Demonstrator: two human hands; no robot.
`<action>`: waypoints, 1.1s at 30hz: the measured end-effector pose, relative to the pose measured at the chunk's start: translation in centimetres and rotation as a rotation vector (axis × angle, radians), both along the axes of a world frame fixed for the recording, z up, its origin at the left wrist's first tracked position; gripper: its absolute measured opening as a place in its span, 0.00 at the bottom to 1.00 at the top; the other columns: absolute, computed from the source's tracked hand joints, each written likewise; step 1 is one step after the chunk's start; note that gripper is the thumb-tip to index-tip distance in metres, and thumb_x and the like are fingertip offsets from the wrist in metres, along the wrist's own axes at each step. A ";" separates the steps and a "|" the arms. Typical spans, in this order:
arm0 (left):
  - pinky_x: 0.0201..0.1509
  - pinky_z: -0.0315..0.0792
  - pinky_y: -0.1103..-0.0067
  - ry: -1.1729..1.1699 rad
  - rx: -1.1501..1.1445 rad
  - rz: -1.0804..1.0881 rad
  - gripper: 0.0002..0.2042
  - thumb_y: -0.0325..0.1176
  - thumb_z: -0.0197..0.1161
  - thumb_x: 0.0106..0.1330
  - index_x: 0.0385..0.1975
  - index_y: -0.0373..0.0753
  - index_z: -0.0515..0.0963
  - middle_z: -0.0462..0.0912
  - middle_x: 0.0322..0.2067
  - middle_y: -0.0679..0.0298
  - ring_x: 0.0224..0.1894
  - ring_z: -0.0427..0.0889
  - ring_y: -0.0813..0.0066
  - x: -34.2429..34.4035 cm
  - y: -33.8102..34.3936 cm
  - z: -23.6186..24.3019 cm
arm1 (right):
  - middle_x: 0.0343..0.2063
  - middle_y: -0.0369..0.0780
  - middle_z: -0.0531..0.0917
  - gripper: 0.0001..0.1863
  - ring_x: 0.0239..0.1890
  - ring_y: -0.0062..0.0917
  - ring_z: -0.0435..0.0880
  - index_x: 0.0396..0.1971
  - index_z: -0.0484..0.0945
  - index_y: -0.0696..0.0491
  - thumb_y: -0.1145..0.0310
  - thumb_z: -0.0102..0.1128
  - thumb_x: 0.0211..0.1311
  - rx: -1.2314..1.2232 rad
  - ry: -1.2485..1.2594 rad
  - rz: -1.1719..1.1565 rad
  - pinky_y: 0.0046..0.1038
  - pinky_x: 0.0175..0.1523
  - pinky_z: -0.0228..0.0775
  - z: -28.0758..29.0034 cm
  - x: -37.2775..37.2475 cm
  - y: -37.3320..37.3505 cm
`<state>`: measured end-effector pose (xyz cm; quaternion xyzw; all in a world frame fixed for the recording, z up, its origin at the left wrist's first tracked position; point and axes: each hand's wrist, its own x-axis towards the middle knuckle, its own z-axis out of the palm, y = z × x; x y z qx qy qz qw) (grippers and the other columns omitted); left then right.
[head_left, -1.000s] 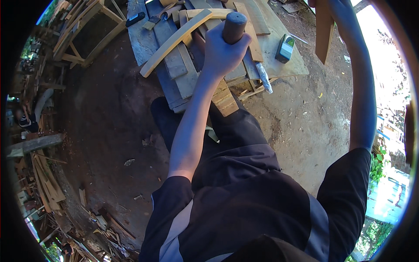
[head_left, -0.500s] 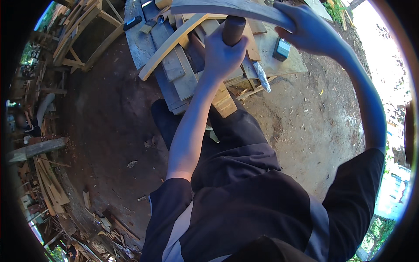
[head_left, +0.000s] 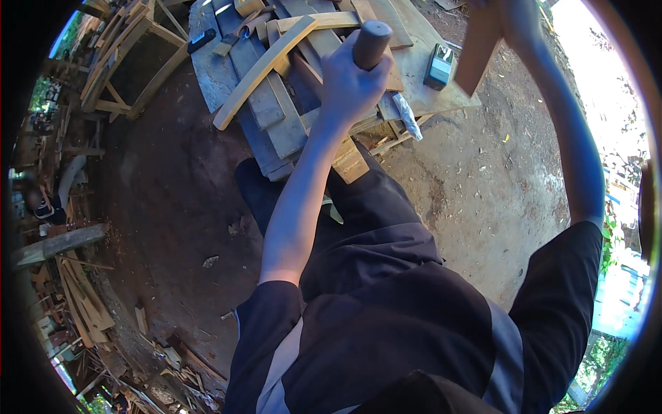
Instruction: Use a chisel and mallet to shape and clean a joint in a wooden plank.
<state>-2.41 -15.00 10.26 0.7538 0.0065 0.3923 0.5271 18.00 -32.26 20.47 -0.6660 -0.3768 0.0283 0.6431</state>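
Note:
Above the wooden workbench [head_left: 448, 103], my left hand [head_left: 352, 90] is wrapped round a dark cylindrical handle [head_left: 372, 43] with a rounded top; its lower end is hidden by the fist. My right hand [head_left: 520, 26], at the upper right, grips a curved piece of wood [head_left: 480, 45]. One end of that piece points down past the bench's right side, while its other end is out of view. A second curved wooden piece [head_left: 265, 72] lies slanting across planks to the left of my left hand.
A small black-and-teal box [head_left: 439, 67] stands on the bench's right part. Crumpled silvery plastic [head_left: 407, 116] hangs near the front edge. A black object [head_left: 201, 40] lies at the left. Wooden frames [head_left: 127, 62] and scrap wood [head_left: 79, 297] are along the left, on an earthen floor.
My right hand has moved up and right, swinging the curved wood from lying across above my left hand to pointing downward at the right. My left hand keeps its grip almost in place.

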 end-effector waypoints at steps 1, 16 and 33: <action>0.28 0.74 0.74 0.005 0.070 0.037 0.06 0.28 0.65 0.56 0.28 0.35 0.75 0.78 0.17 0.61 0.19 0.80 0.70 -0.6 0.8 0.0 | 0.23 0.44 0.80 0.12 0.28 0.32 0.82 0.33 0.76 0.60 0.68 0.62 0.54 -0.311 -0.326 0.112 0.34 0.37 0.73 -0.1 -4.9 2.1; 0.25 0.73 0.76 0.062 -0.047 -0.003 0.05 0.28 0.63 0.57 0.27 0.34 0.76 0.76 0.14 0.62 0.17 0.77 0.76 1.6 0.1 -0.2 | 0.14 0.36 0.73 0.07 0.12 0.21 0.71 0.26 0.74 0.57 0.69 0.59 0.59 0.180 0.276 -0.317 0.27 0.18 0.63 -0.6 3.6 -4.6; 0.20 0.66 0.81 0.079 -0.331 -0.062 0.06 0.26 0.64 0.57 0.21 0.36 0.74 0.74 0.13 0.71 0.14 0.73 0.83 -0.5 3.7 -1.2 | 0.27 0.39 0.81 0.16 0.29 0.24 0.80 0.47 0.77 0.57 0.65 0.63 0.64 -0.632 -0.506 -0.122 0.32 0.39 0.75 -3.8 -5.9 -0.5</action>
